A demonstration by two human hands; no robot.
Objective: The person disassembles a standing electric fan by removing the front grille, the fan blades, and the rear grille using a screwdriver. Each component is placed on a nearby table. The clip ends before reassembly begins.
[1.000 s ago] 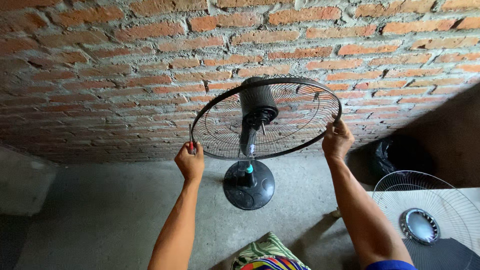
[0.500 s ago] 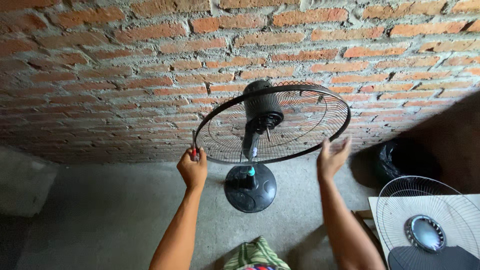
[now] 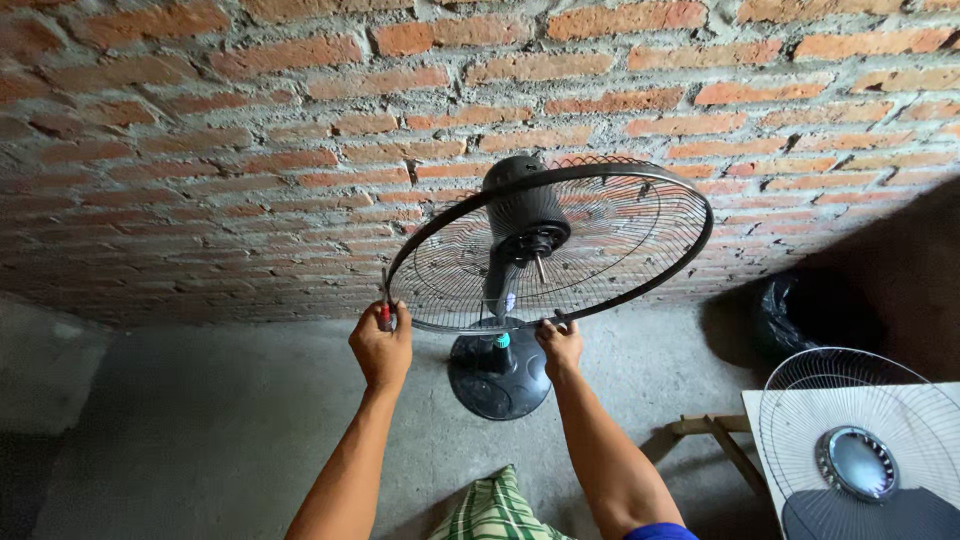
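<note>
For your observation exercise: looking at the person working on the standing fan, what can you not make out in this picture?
- Head view: the tool in the left hand; only a red handle tip shows above the fist.
- Right hand: what its fingers pinch at the rear guard rim is too small.
- Front guard on the table: cut off by the frame edge.

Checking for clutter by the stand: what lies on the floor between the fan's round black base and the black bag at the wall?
In the head view, only bare grey concrete floor lies between the round black base and the black bag.
</note>
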